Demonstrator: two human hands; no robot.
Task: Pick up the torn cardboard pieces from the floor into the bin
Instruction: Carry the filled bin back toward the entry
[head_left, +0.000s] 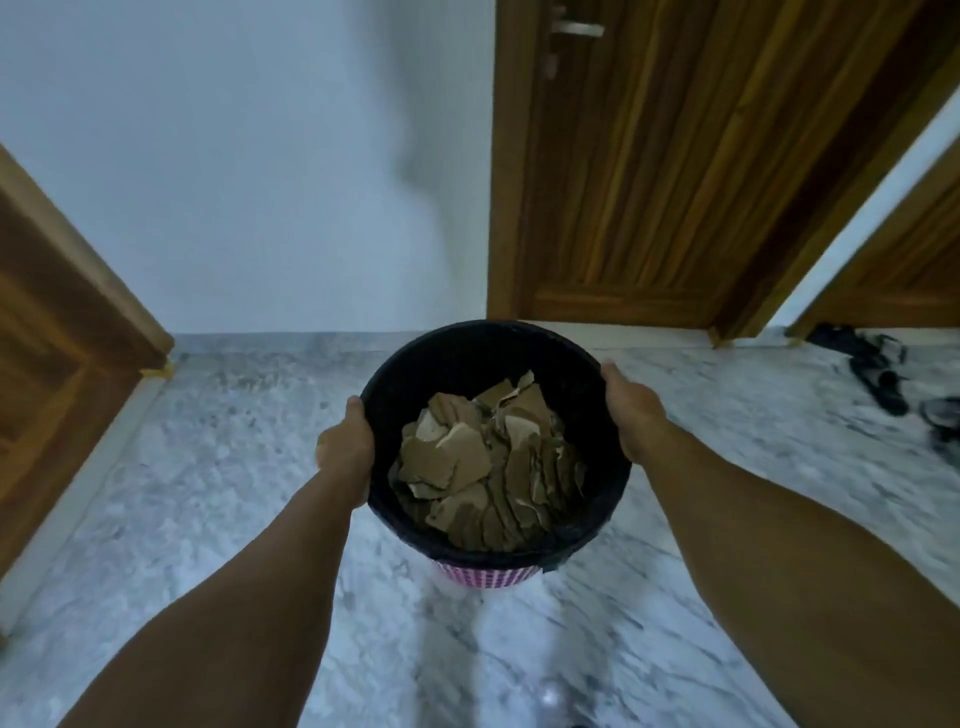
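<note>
A round bin (470, 345) with a black liner and a pink woven outside hangs in front of me above the marble floor. Several torn brown cardboard pieces (488, 462) lie heaped inside it. My left hand (347, 452) grips the bin's left rim and my right hand (631, 410) grips its right rim. No cardboard is visible on the floor in this view.
A white wall stands straight ahead. A wooden door (649, 156) is at the back right, another wooden door frame (62, 322) at the left. Dark sandals (878, 369) lie on the floor at the far right. Grey-white marble floor (223, 467) spreads around me.
</note>
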